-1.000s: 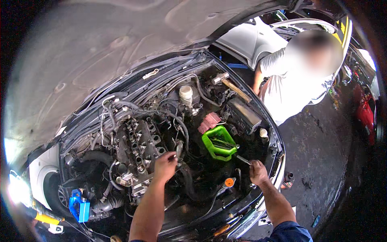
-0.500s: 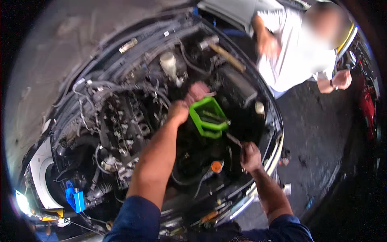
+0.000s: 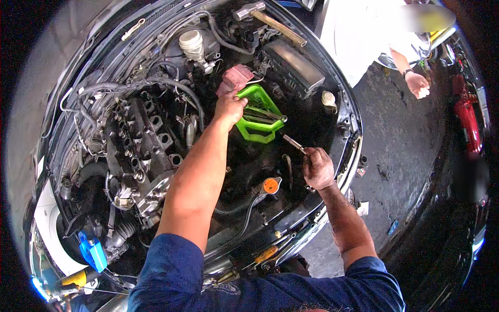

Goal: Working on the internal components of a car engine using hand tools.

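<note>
A bright green plastic tray (image 3: 257, 138) sits over the engine bay, with several long metal tools (image 3: 262, 115) lying in it. My left hand (image 3: 230, 111) is closed on the tray's left rim, thumb over the edge. Just beyond that hand is a pink block-like piece (image 3: 238, 77); whether the fingers touch it is hard to tell. Right of the tray, my right hand (image 3: 318, 169) is wrapped round a slim metal bar tool (image 3: 294, 143), which looks like a socket extension or ratchet. Its tip points toward the tray, short of it.
An exposed engine (image 3: 143, 140) fills the left of the bay. An orange-topped radiator cap (image 3: 271, 185) lies nearer me. A hammer (image 3: 278, 27) rests at the far side, near a white-capped reservoir (image 3: 191, 42). A blue box (image 3: 92, 252) is at lower left. Another person (image 3: 353, 41) stands at far right.
The view has shifted, so the engine bay appears higher in the picture. The other person has moved toward the upper edge. Both my hands keep their holds on the tray and the metal bar tool.
</note>
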A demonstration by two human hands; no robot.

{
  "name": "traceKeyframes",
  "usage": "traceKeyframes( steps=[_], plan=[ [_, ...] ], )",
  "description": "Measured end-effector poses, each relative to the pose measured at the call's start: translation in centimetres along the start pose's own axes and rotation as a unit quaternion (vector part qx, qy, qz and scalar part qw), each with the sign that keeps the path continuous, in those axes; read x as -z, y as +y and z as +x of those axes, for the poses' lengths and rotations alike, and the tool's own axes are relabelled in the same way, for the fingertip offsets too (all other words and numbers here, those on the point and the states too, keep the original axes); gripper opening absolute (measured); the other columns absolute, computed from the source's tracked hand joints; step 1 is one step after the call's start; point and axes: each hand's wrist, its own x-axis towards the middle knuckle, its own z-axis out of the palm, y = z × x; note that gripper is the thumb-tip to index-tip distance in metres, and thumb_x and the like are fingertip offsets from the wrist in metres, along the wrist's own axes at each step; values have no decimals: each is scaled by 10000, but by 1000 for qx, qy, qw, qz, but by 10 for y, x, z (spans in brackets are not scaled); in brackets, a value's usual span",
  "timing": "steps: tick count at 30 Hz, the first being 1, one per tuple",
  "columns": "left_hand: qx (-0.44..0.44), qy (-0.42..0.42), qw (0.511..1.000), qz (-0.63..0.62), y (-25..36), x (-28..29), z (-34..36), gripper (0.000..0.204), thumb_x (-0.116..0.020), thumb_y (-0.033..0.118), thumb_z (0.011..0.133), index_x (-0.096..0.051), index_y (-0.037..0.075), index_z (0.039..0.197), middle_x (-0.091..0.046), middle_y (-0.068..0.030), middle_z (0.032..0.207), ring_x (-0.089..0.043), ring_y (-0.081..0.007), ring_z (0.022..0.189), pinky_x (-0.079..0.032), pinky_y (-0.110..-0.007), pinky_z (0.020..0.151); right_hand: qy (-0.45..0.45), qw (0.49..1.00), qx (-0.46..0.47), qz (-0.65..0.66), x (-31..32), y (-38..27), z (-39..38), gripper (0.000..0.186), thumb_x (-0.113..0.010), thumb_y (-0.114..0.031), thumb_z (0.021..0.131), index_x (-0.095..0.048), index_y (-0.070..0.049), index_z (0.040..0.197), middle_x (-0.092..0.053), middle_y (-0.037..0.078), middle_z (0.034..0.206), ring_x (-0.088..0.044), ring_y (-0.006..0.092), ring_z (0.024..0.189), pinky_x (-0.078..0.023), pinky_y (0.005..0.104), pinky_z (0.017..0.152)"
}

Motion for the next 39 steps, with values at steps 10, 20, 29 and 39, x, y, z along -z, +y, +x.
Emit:
traceKeyframes(
  steps=[10,20,29,39],
  plan=[
    [7,22,1000,18,-5,110,-239,445,-702,160,922,-562,-45,1291,-711,-118,1109,-676,-169,1020,-534,-308,924,-21,986,-164,5,-19,28,-17,273,-573,33,872,-586,-29,1137,-628,134,1034,-620,265,969,-495,350,872],
    [47,256,965,26,-51,248,-423,430,-708,202,890,-607,15,1264,-720,-130,1041,-702,-213,890,-551,-332,827,-77,986,11,146,-50,-164,106,239,-646,-112,943,-593,8,1143,-618,48,928,-553,133,840,-470,273,739],
    [96,324,941,-28,-121,280,-449,372,-707,170,897,-622,-13,1210,-722,-113,980,-693,-177,879,-547,-305,812,-282,928,184,157,-171,-471,200,237,-657,-206,953,-636,-41,1122,-640,30,815,-554,108,727,-477,282,684],
    [69,492,863,-90,-150,373,-394,339,-628,221,907,-666,-15,1147,-722,-203,1035,-706,-298,999,-529,-358,898,-427,813,344,-198,-322,-561,237,324,-589,-344,935,-698,-49,1017,-699,180,1081,-659,366,1040,-526,443,905]
  ],
)
